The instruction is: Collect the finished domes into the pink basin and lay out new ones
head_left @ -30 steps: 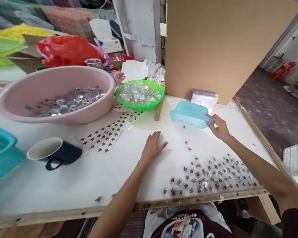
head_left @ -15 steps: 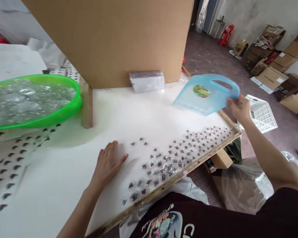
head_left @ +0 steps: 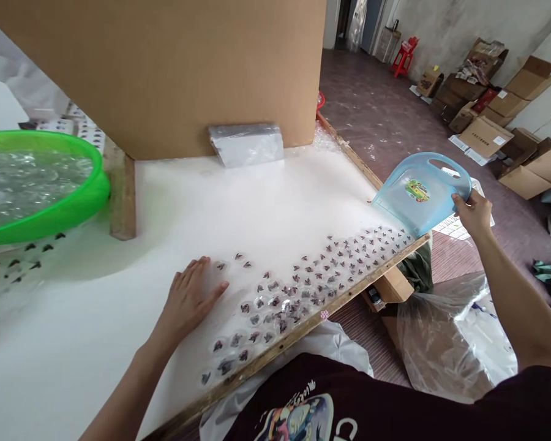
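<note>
My right hand (head_left: 474,214) grips the handle end of a light blue plastic dustpan (head_left: 417,193), held tilted with its front lip at the white table's right corner. My left hand (head_left: 190,301) lies flat and open on the white table top (head_left: 257,208), fingers pointing right, its fingertips beside several clear glass cabochons with dark prints (head_left: 312,282). These cabochons are spread in a band along the table's wooden front edge (head_left: 303,327), from near my left hand to the dustpan's lip.
A green bowl of clear glass pieces (head_left: 37,184) sits at the left by a wooden strip (head_left: 122,196). A tall cardboard panel (head_left: 165,67) stands at the back with a plastic packet (head_left: 245,144) against it. A clear plastic bag (head_left: 445,343) hangs below the right corner. Cardboard boxes (head_left: 496,116) lie on the floor.
My right hand carried the blue dustpan from the table's back to the right corner and lowered it to the edge. The view turned right. My left hand stayed flat on the table.
</note>
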Motion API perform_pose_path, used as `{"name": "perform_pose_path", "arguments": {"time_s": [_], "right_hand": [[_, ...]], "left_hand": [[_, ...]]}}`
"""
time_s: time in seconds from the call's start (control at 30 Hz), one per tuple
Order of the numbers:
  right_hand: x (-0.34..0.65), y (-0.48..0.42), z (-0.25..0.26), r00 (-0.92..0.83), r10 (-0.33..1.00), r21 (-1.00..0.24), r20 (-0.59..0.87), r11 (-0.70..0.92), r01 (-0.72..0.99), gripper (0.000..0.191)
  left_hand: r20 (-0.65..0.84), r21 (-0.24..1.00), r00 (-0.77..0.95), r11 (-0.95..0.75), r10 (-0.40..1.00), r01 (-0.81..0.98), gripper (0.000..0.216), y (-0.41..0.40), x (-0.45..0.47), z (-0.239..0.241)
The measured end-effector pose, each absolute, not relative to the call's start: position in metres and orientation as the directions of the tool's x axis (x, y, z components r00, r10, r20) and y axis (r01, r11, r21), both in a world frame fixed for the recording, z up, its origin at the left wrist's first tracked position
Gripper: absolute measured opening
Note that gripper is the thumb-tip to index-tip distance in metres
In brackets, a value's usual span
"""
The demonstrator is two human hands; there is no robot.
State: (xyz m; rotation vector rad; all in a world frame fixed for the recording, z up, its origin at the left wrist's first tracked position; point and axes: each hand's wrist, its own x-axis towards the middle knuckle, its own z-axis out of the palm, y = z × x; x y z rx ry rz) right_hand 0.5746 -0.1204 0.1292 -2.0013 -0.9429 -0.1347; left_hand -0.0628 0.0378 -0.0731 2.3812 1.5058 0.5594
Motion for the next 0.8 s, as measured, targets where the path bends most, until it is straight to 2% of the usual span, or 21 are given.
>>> {"name": "perform_pose_path", "arguments": {"time_s": [0.1, 0.2, 0.3, 0.47, 0.8], "right_hand": [[0.579, -0.121, 0.129, 0.714, 0.552, -0.652, 0.431, -0.356, 0.669, 0.030], [0.584, -0.118, 0.129, 0.762, 0.505, -0.654, 0.407, -0.421, 0.628, 0.027], [0.590, -0.117, 0.127, 0.767, 0.465, -0.651, 0.443, -0.422, 0.632, 0.024], [0.595, -0.119, 0.122, 0.741, 0.492, -0.604, 0.456, -0.441, 0.664, 0.025], [0.596, -0.113, 0.078, 0.811, 0.496, -0.770, 0.309, -0.369, 0.520, 0.024]], "left_hand": [[0.167, 0.415, 0.392, -0.426, 0.904, 0.804, 0.081, 0.037, -0.064, -0.073], [0.138, 0.415, 0.397, -0.417, 0.907, 0.809, 0.081, 0.035, -0.064, -0.071], [0.115, 0.412, 0.408, -0.417, 0.906, 0.810, 0.082, 0.032, -0.064, -0.068], [0.122, 0.405, 0.411, -0.423, 0.903, 0.810, 0.083, 0.031, -0.064, -0.067], [0.133, 0.399, 0.434, -0.449, 0.891, 0.800, 0.084, 0.024, -0.064, -0.071]]}}
